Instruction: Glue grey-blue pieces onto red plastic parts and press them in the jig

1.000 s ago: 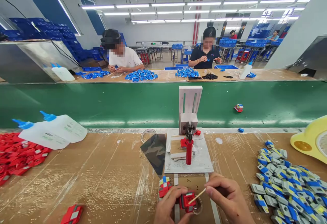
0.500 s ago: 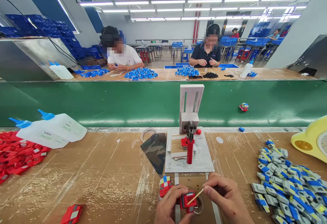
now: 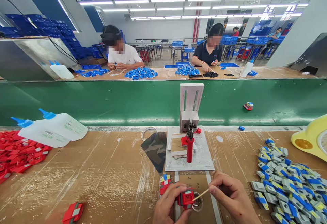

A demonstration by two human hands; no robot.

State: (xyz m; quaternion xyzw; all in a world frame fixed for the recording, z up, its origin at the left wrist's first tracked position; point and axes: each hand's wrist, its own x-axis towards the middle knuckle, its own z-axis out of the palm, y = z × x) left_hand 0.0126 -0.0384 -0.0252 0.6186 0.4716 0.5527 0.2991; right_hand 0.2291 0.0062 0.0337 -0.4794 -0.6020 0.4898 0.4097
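Note:
Low in the view, my left hand (image 3: 170, 203) grips a red block piece (image 3: 187, 197) between thumb and fingers. My right hand (image 3: 231, 195) pinches a thin wooden stick (image 3: 201, 195), whose tip is at the red piece's right edge. Just behind and below the stick is a small clear round dish (image 3: 198, 204) on the cardboard. A red, white and blue assembled piece (image 3: 165, 184) stands beside my left fingers. Beyond my hands is a clamp fixture with a red handle (image 3: 189, 150) on a white base plate (image 3: 204, 159).
Red parts (image 3: 22, 154) and two glue bottles (image 3: 62, 127) are at left, one red piece (image 3: 73, 213) at front left. Grey-blue parts (image 3: 291, 186) and a yellow tape dispenser (image 3: 310, 140) are at right. Two people sit beyond the green belt (image 3: 127, 103).
The stick's tip has moved from the red piece's face to its right edge as my right hand shifted right. The small piece on the belt moved right. A person opposite reached toward the black parts.

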